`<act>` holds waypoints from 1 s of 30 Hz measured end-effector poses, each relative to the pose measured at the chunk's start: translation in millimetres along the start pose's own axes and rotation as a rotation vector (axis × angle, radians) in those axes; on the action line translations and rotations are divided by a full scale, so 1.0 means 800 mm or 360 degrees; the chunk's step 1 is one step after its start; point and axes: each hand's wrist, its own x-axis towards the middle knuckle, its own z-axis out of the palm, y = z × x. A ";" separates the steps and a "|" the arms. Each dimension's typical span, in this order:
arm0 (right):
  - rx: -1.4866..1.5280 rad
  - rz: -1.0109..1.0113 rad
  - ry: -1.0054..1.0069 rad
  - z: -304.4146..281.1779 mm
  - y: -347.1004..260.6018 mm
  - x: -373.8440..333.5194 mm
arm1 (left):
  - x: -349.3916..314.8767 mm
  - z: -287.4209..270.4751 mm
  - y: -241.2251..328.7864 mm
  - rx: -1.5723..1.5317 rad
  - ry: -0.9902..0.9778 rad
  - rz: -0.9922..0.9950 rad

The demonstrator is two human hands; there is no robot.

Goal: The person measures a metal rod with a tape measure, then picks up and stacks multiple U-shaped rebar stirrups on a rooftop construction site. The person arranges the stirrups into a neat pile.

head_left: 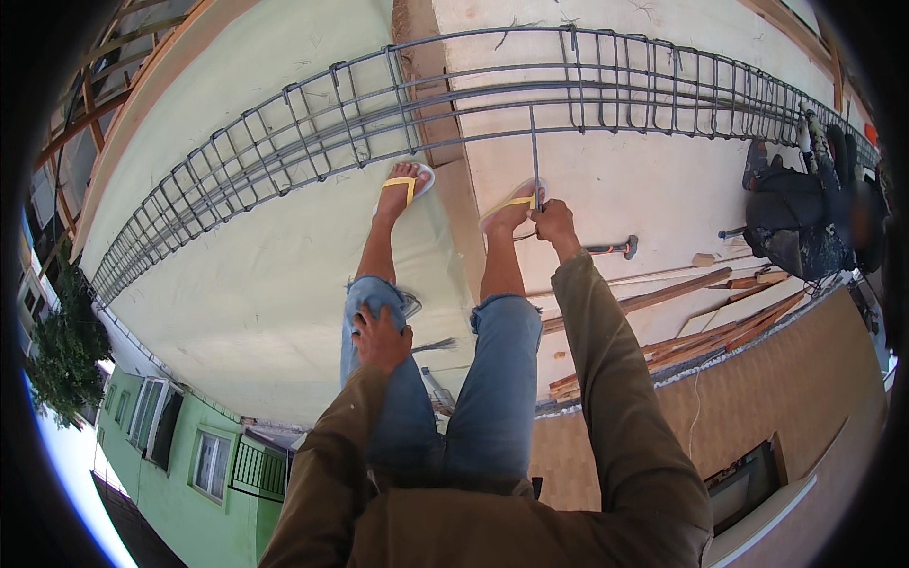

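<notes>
My right hand [555,223] is closed round the near end of a straight steel bar [535,156], just beside my right foot. The bar's far end reaches the near rods of a long rebar cage [454,92]. That cage curves across the view from far left to far right, its stirrups close together at the right and wider apart in the middle. With fingers spread, my left hand [381,339] rests on my left knee and holds nothing. A hammer [620,248] with an orange and black handle lies right of my right hand.
A person in dark clothing [795,222] is bent over at the right, near the cage. Wooden strips [691,331] lie at the right edge of the pale floor. A bundle of thin wires [436,346] lies between my legs. A green building [180,435] stands lower left.
</notes>
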 end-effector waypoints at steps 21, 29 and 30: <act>0.0491 0.0476 0.0281 0.010 0.108 -0.602 | -0.009 -0.238 -0.146 -0.0571 0.0300 0.0617; 0.0818 0.0656 0.0311 0.128 0.103 -0.708 | 0.024 -0.305 -0.217 -0.0306 0.0307 0.0585; 0.0749 0.0690 0.0332 0.142 0.102 -0.715 | 0.024 -0.311 -0.217 -0.0265 0.0273 0.0537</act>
